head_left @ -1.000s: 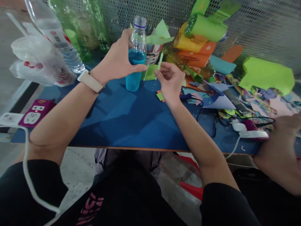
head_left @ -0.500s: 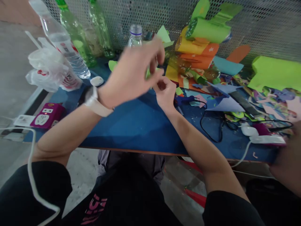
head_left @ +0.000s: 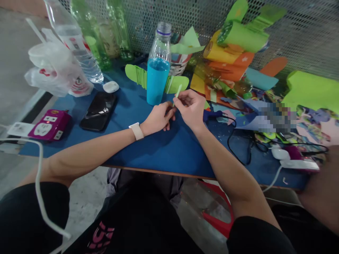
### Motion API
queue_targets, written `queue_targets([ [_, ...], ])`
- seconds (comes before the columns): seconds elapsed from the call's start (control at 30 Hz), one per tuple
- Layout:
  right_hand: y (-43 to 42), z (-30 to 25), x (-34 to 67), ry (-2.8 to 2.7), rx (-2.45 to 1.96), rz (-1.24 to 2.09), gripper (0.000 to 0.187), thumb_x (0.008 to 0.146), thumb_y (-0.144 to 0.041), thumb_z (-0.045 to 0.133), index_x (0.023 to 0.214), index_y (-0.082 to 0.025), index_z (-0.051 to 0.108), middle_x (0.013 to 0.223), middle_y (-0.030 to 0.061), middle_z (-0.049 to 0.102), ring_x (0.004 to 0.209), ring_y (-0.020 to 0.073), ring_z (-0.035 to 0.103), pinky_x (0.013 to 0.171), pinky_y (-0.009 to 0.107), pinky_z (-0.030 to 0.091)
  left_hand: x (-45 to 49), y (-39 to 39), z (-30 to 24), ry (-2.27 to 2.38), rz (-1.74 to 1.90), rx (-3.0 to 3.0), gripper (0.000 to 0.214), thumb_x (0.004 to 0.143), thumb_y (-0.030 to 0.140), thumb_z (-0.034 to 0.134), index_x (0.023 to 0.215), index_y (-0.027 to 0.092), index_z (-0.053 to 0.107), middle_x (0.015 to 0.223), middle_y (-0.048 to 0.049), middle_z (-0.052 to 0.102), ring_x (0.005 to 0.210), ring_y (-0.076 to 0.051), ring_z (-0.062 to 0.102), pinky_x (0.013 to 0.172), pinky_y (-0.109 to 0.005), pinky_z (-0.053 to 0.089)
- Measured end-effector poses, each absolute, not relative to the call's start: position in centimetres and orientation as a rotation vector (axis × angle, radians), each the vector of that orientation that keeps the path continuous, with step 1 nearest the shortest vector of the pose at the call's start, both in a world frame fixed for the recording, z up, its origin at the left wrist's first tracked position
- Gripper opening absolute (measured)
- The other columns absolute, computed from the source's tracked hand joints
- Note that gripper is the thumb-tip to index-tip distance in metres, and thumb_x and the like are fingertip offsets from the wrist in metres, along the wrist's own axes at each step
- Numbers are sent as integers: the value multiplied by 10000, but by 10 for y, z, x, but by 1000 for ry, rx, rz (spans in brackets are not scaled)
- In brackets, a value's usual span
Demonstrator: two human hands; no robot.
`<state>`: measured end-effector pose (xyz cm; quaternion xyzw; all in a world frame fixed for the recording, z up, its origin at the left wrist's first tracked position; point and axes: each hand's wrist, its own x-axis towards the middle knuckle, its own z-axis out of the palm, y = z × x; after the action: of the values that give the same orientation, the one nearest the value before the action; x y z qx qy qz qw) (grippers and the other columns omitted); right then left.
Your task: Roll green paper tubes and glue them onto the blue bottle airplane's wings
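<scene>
Your right hand [head_left: 191, 107] pinches a thin light-green paper strip [head_left: 177, 93] between thumb and fingertips, the strip rising tilted toward the bottle. Your left hand [head_left: 158, 118] rests low on the blue surface [head_left: 148, 141], fingers curled together right against the right hand; it seems to touch the lower end of the strip, though that end is hidden between the fingers. A pale band sits on your left wrist.

Just behind both hands stands a clear plastic bottle [head_left: 159, 70], upright, its lower half wrapped in blue and its top bare. Green paper pieces [head_left: 137, 74] lie on either side of its base. To the left, a black phone [head_left: 99, 110] lies flat, with a small white case [head_left: 111, 86] just beyond it and a purple power strip [head_left: 47, 125] near the surface's edge. A white plastic bag [head_left: 53, 70] and several empty bottles stand at the far left. To the right lies a heap of coloured paper scraps [head_left: 227, 74], rolled green and orange sheets, and a black cable [head_left: 238, 148].
</scene>
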<state>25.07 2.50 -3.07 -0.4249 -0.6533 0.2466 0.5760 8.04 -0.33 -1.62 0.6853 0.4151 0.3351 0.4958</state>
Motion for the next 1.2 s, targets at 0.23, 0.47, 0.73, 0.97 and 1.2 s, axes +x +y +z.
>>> queue_targets([
  [0.23, 35, -19, 266, -1620, -993, 654, 459, 868, -701, 925, 1007, -296, 761, 852, 18, 786, 723, 222, 766, 703, 417, 707, 79, 1, -20, 947, 805, 1616, 270, 1190, 136, 450, 941, 202, 530, 789, 2, 717, 459, -87, 692, 392, -167, 508],
  [0.47, 32, 12, 278, -1816, -922, 578, 342, 982, -631, 842, 971, -291, 806, 847, 22, 773, 700, 203, 739, 689, 404, 684, 78, 0, -18, 927, 783, 1715, 277, 1181, 139, 444, 926, 204, 532, 823, -13, 722, 464, -79, 682, 400, -173, 496],
  [0.73, 41, 46, 282, -1985, -1067, 623, 328, 830, -454, 1006, 1002, -299, 773, 810, 16, 750, 777, 244, 731, 736, 445, 705, 70, 5, -18, 952, 830, 1884, 334, 1170, 193, 480, 838, 220, 502, 772, -22, 727, 443, -71, 617, 491, -220, 475],
  [0.97, 64, 103, 287, -2257, -1127, 730, 273, 817, -406, 1058, 856, -270, 824, 816, 56, 743, 780, 247, 718, 846, 543, 706, 73, 13, -18, 936, 778, 1505, 218, 1186, 288, 551, 1125, 142, 702, 1050, -156, 849, 549, -136, 719, 499, -280, 579],
  [1.2, 83, 118, 282, -2379, -889, 624, 323, 877, -676, 948, 809, -373, 855, 1083, 71, 841, 1171, 388, 786, 1107, 728, 671, 113, 10, -14, 770, 927, 719, 759, 1175, 183, 625, 1821, 133, 230, 1820, -217, 461, 1542, -260, 665, 1300, -349, 569],
])
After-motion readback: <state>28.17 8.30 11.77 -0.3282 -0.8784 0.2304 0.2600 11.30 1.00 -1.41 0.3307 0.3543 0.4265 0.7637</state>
